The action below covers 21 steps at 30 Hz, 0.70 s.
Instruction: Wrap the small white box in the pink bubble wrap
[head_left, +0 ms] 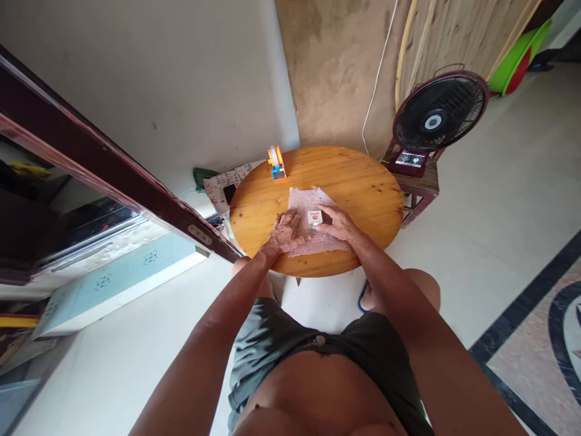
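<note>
A sheet of pink bubble wrap (308, 200) lies on the round wooden table (363, 188). A small white box with a red mark (315, 217) sits on the sheet. My left hand (287, 231) lies flat on the sheet's near left part, fingers spread and open. My right hand (336, 222) touches the box from the right, fingers curled around its side. An orange and blue tape dispenser (276, 163) stands at the table's far left edge, apart from both hands.
A dark red floor fan (438, 115) sits on a low stool right of the table. A dark door frame (136, 181) runs along the left. Printed paper (227, 181) lies on the floor behind the table. Green tubs (521, 54) lean at far right.
</note>
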Each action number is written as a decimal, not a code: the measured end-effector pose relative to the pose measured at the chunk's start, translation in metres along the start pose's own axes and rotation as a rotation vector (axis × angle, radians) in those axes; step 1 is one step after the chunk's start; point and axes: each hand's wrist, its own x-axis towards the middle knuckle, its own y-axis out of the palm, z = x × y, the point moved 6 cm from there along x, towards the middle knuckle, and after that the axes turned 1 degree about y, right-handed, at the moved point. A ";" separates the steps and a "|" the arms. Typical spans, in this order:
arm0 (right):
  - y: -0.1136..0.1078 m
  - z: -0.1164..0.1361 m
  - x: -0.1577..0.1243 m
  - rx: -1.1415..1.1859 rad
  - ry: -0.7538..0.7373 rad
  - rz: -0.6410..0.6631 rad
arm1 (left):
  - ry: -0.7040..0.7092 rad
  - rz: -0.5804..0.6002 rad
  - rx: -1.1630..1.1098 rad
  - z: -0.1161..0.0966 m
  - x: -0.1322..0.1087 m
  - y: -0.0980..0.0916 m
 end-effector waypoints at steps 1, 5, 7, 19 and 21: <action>-0.003 -0.001 0.000 0.066 0.014 -0.016 | 0.002 -0.015 -0.009 0.001 -0.001 -0.001; -0.017 -0.014 -0.001 0.356 0.101 -0.145 | 0.002 -0.058 -0.035 0.004 -0.002 -0.001; -0.019 -0.025 -0.001 0.496 0.153 -0.200 | 0.014 -0.061 -0.041 0.004 -0.002 0.000; -0.018 -0.033 -0.001 0.590 0.218 -0.203 | 0.018 -0.147 -0.134 0.017 0.000 -0.001; -0.015 -0.023 -0.002 0.480 0.153 -0.120 | 0.021 -0.152 -0.146 0.019 0.001 0.000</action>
